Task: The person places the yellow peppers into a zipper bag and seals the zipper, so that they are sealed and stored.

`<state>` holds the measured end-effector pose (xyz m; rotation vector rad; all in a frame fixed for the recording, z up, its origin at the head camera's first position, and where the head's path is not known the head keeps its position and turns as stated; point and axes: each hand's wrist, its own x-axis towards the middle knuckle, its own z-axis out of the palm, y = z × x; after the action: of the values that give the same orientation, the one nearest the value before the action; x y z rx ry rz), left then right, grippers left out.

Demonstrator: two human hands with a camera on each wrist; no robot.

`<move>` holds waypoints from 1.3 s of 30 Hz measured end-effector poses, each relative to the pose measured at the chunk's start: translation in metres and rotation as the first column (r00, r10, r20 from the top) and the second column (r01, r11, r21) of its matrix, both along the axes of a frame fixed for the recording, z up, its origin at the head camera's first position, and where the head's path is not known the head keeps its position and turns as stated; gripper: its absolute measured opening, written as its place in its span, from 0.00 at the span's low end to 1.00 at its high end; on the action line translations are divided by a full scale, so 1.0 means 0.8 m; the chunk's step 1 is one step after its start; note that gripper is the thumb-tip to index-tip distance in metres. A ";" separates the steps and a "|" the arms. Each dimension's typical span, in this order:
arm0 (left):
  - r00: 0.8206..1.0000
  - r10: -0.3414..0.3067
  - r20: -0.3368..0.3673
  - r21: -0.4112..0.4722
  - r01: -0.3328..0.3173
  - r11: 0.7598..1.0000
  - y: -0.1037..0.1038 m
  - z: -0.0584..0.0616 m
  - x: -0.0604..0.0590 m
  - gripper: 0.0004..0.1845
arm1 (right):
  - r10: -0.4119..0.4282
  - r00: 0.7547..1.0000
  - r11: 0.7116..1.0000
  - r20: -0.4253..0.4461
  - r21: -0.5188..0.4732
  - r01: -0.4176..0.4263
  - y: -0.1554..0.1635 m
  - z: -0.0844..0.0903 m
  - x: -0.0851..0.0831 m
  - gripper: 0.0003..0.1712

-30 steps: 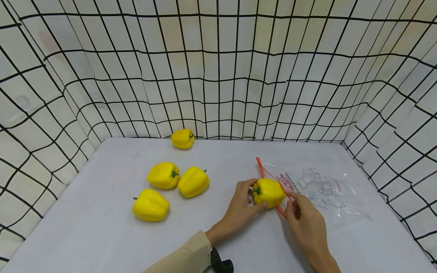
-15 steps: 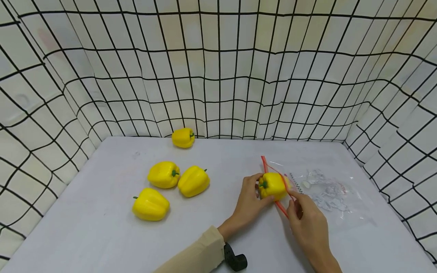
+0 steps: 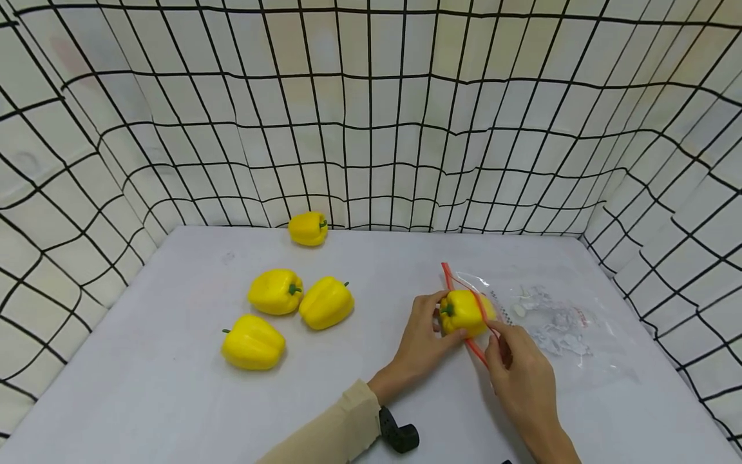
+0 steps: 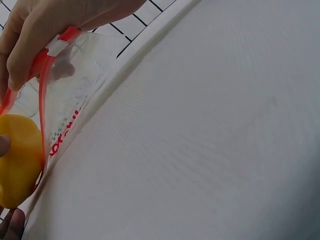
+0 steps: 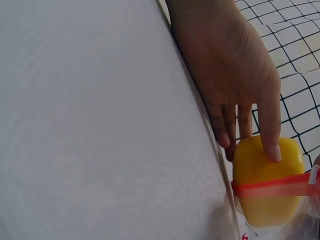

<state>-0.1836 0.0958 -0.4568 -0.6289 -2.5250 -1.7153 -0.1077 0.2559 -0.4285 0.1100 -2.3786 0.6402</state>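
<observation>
On the worktop [image 3: 174, 399], the right hand [image 3: 518, 374] pinches the red rim of a clear bag [image 3: 556, 328]. The left hand [image 3: 420, 345] grips a yellow pepper [image 3: 464, 312] halfway into the bag's mouth. Farther off lie four more peppers [image 3: 275, 291].

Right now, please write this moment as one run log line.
left hand: holds yellow pepper | pepper: partly inside zip bag | right hand: pinches bag's red rim | loose peppers: four
</observation>
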 end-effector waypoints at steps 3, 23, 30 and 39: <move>1.000 -0.009 -0.025 -0.035 0.008 0.999 -0.001 0.001 0.000 0.38 | -0.010 1.000 1.000 -0.009 0.001 0.010 -0.002 0.002 -0.001 0.16; 0.993 -0.042 -0.114 -0.022 0.039 0.999 -0.001 -0.004 0.001 0.38 | -0.046 0.999 0.998 -0.007 -0.040 0.045 0.003 0.001 0.000 0.14; 0.994 -0.036 -0.105 0.001 0.036 0.999 -0.002 -0.005 0.002 0.38 | -0.016 0.998 0.999 -0.057 -0.045 0.013 0.002 -0.001 -0.001 0.15; 0.996 -0.051 -0.078 0.012 0.052 0.999 -0.004 -0.006 0.000 0.38 | 0.018 0.996 0.999 -0.087 -0.041 -0.022 0.001 -0.002 -0.001 0.16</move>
<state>-0.1835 0.0930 -0.4618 -0.7509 -2.4635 -1.6873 -0.1085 0.2570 -0.4302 0.1410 -2.2818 0.6812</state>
